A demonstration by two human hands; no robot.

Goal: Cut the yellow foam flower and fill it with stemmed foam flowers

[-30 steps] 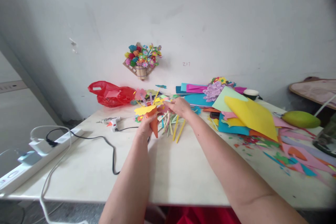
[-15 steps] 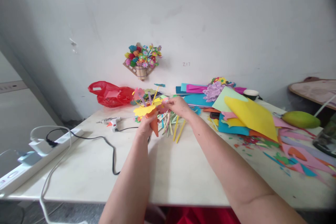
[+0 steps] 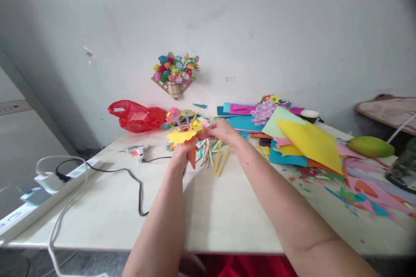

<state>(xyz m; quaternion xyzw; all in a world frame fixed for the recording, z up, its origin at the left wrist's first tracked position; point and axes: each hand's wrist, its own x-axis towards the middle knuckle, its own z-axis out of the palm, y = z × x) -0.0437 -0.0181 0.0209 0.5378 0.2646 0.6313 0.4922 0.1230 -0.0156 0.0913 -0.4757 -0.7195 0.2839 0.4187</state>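
Near edge: bare front of desk (image 3: 234,220), both forearms reaching forward over it. Left hand (image 3: 183,150) grasps orange cone (image 3: 191,159), fingers wrapped round its upper part, just under the yellow frill (image 3: 178,138). Cone sits mid-desk, tip down and slightly tilted; probably hand-held because a pointed end wouldn't stand alone, and gripping low leaves the top free. Pink flower (image 3: 173,115) and blue flower (image 3: 199,105) stick up above the frill on stems.

Right hand (image 3: 221,130) at the frill's right side, palm down, wrist bent inward, fingertips drawn together; can't tell what, if anything, is pinched. Left wrist fairly straight, thumb side up.

Just behind and right of cone: loose strips (image 3: 210,152), within easy reach. Glue gun (image 3: 141,154) lies left, cord running toward the power strip (image 3: 92,163), likely parked clear of the hands. Yellow sheet (image 3: 312,143) tops the pile on the right. Farther back: red bag (image 3: 139,117), lilac flower (image 3: 264,113); flower basket (image 3: 174,90) on wall.
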